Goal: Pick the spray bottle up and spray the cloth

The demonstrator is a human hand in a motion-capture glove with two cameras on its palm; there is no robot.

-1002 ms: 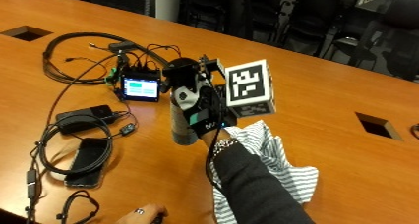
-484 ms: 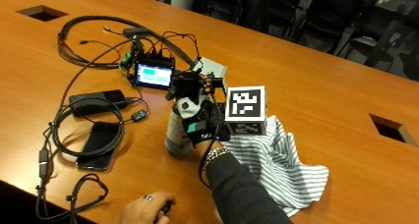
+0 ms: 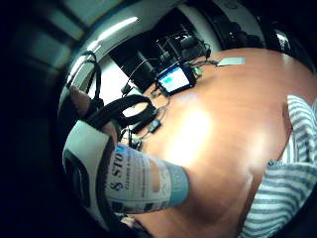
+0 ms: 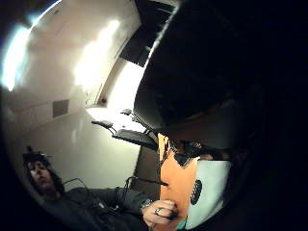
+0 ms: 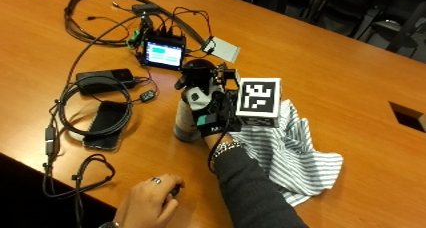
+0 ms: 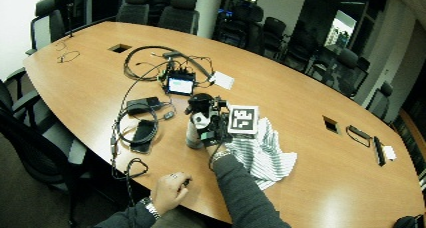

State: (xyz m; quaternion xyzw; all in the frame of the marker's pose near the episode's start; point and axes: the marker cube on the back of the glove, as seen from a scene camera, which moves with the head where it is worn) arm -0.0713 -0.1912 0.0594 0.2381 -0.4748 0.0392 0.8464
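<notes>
Grip: my gloved right hand is wrapped around the spray bottle, fingers curled round its body just under the black spray head; the little-finger palm view shows the labelled bottle lying right against my palm.

Bottle position: it stands upright beside the cloth, its base at or just above the table; I cannot tell whether it has left the wood.

Long axis: vertical, head up, base down.

Cloth direction: the striped cloth lies crumpled flat on the table on the far side of my hand from the cables, its nearest edge just beside my wrist and partly under the glove.

What the move turns on: I judge the head must be swung toward the cloth before any squeeze; which way the nozzle points now is hidden by my hand.

Nearer hand: the right, already on the bottle; my bare left hand rests at the near table edge, well apart.

Counts: one spray bottle, one cloth, one small lit screen, two dark phone-like devices among the looped cables.
</notes>
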